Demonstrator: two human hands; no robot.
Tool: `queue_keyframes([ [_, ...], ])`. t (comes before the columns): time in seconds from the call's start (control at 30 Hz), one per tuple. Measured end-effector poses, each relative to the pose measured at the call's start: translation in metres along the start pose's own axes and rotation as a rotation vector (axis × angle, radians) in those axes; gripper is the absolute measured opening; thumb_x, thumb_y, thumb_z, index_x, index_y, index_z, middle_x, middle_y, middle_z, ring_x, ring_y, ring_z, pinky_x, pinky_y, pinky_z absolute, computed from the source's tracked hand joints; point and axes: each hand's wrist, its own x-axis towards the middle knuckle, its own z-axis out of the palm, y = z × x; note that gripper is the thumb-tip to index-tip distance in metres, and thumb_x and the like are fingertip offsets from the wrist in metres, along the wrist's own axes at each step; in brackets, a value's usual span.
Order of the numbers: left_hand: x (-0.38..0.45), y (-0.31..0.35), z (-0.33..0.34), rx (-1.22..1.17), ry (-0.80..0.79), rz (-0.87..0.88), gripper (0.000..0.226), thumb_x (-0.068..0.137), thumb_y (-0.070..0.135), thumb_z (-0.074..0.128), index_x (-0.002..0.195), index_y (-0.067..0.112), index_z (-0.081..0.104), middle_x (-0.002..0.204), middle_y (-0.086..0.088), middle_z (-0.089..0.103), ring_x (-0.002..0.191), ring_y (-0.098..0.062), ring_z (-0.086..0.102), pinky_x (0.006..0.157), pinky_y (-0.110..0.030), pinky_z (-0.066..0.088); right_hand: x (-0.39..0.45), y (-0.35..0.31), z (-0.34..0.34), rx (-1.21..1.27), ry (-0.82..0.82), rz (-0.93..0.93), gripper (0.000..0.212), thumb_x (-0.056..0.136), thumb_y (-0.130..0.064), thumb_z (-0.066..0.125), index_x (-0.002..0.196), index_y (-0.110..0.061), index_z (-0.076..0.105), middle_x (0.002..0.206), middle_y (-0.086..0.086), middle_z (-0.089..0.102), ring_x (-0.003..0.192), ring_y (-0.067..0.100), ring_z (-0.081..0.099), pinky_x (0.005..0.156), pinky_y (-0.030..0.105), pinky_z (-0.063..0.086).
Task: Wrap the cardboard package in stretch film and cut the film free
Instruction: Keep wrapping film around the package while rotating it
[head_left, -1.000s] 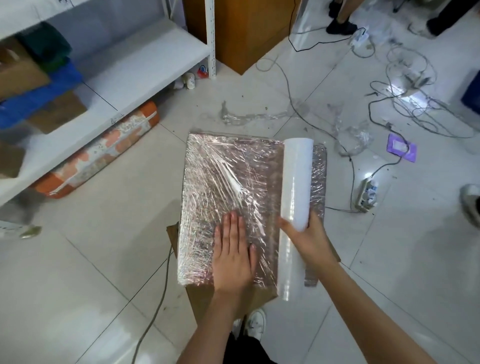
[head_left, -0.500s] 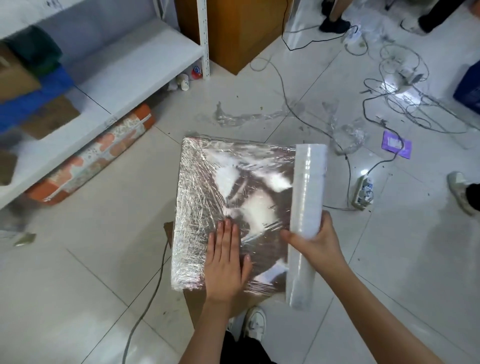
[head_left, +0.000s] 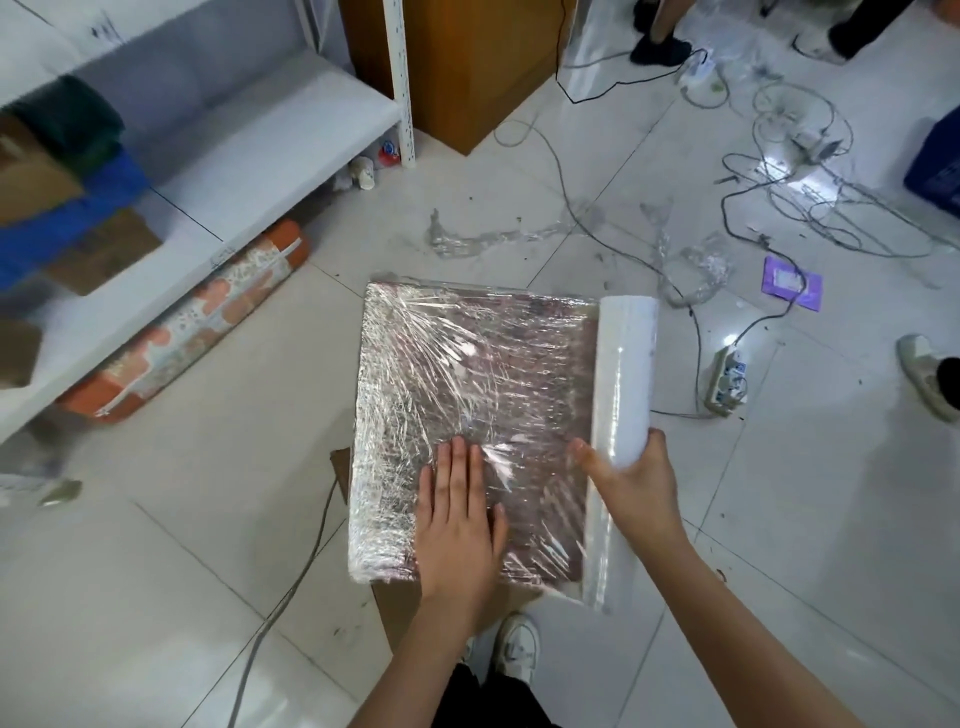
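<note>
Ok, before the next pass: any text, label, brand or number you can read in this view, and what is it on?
None can be read.
Purple packet on the floor: a pale label, too blurred to read.
Orange patterned bag under the shelf: pattern only, no legible words.
Small containers by the shelf post: print too small.
Shelf surface: dark scribbles, illegible.
Wrapped package and film roll: no visible print.

The cardboard package (head_left: 467, 374) showed brown beneath clear, crinkled film with silvery glare streaks. The film roll (head_left: 623, 395) was milky white. The floor (head_left: 156, 545) was pale grey-white tile with dark grout lines. A rolled bundle (head_left: 192, 322) bore an orange and cream mottled print. A purple packet (head_left: 792, 283) lay among grey cables (head_left: 810, 208). The shelving (head_left: 291, 135) was white
</note>
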Motion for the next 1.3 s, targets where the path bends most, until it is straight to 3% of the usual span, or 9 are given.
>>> queue_keyframes([
  [0.1,0.007,0.007,-0.011,0.003,0.052,0.037,0.066,0.099,0.047,0.012,0.145,0.001,0.022,0.156,-0.014,0.016,0.148,-0.021,-0.003,0.12,-0.038,-0.004,-0.003,0.002,-0.003,0.006,-0.006,0.019,0.058,0.071,-0.042,0.078,0.109,-0.022,0.04,0.093,-0.005,0.054,0.08,0.011,0.057,0.063,0.027,0.047],
  [0.2,0.025,0.005,-0.005,0.046,0.074,0.159,0.068,0.1,0.047,0.009,0.151,0.002,0.006,0.16,-0.012,-0.001,0.148,-0.022,-0.002,0.12,-0.042,-0.001,-0.004,0.008,-0.004,-0.012,-0.013,0.019,0.061,0.07,-0.044,0.079,0.111,-0.022,0.039,0.096,-0.005,0.055,0.086,0.015,0.058,0.071,0.033,0.052],
  [0.3,0.035,0.004,0.008,0.063,0.054,0.156,0.071,0.099,0.05,0.011,0.151,0.004,-0.002,0.16,-0.012,-0.007,0.148,-0.023,-0.002,0.119,-0.045,-0.004,-0.005,0.015,-0.004,-0.026,-0.026,0.017,0.058,0.071,-0.047,0.076,0.11,-0.021,0.041,0.096,-0.006,0.055,0.088,0.015,0.059,0.076,0.038,0.053],
  [0.5,0.027,-0.003,0.011,0.066,0.123,0.159,0.073,0.092,0.045,0.033,0.148,0.0,0.017,0.16,-0.012,-0.002,0.148,-0.025,0.001,0.12,-0.045,-0.002,-0.009,0.02,-0.009,-0.019,-0.144,-0.002,0.034,0.083,-0.034,0.068,0.105,-0.026,0.044,0.095,-0.01,0.056,0.083,0.004,0.057,0.073,0.031,0.051],
  [0.67,0.022,-0.005,0.009,0.051,0.077,0.153,0.068,0.098,0.046,0.023,0.149,0.001,0.017,0.161,-0.011,0.0,0.148,-0.024,0.003,0.12,-0.044,-0.002,-0.01,0.022,-0.015,-0.08,-0.017,0.0,0.046,0.069,-0.048,0.078,0.102,-0.028,0.053,0.091,-0.011,0.062,0.082,0.008,0.062,0.069,0.035,0.054],
  [0.8,0.024,0.0,-0.009,-0.112,0.075,0.122,0.066,0.099,0.05,0.015,0.147,0.006,0.023,0.157,-0.005,0.018,0.147,-0.017,0.009,0.12,-0.039,0.003,-0.005,0.019,-0.014,-0.185,-0.034,0.002,0.052,0.07,-0.051,0.076,0.102,-0.023,0.047,0.09,-0.009,0.059,0.077,0.006,0.058,0.06,0.03,0.048],
  [0.93,0.044,-0.002,-0.036,-0.155,0.256,0.095,0.055,0.093,0.036,0.036,0.139,0.006,0.037,0.146,-0.008,0.039,0.133,-0.022,0.035,0.116,-0.038,0.015,-0.001,0.022,-0.012,-0.195,-0.053,-0.007,0.056,0.068,-0.054,0.074,0.103,-0.021,0.046,0.094,-0.004,0.057,0.081,0.012,0.059,0.065,0.035,0.051],
  [1.1,0.092,-0.021,-0.037,0.084,0.151,0.121,0.062,0.097,0.037,0.024,0.148,0.002,0.028,0.157,-0.014,0.02,0.146,-0.024,0.011,0.12,-0.044,-0.001,-0.005,0.036,-0.012,-0.13,-0.055,0.011,0.056,0.067,-0.05,0.076,0.107,-0.025,0.046,0.099,-0.004,0.057,0.087,0.013,0.06,0.07,0.035,0.052],
  [1.3,0.091,-0.021,-0.035,0.118,0.185,0.142,0.063,0.096,0.038,0.026,0.147,0.002,0.031,0.156,-0.014,0.023,0.146,-0.027,0.015,0.118,-0.048,0.008,-0.003,0.035,-0.012,-0.142,-0.07,-0.009,0.053,0.07,-0.044,0.077,0.107,-0.025,0.044,0.097,-0.007,0.057,0.085,0.01,0.058,0.068,0.033,0.049],
])
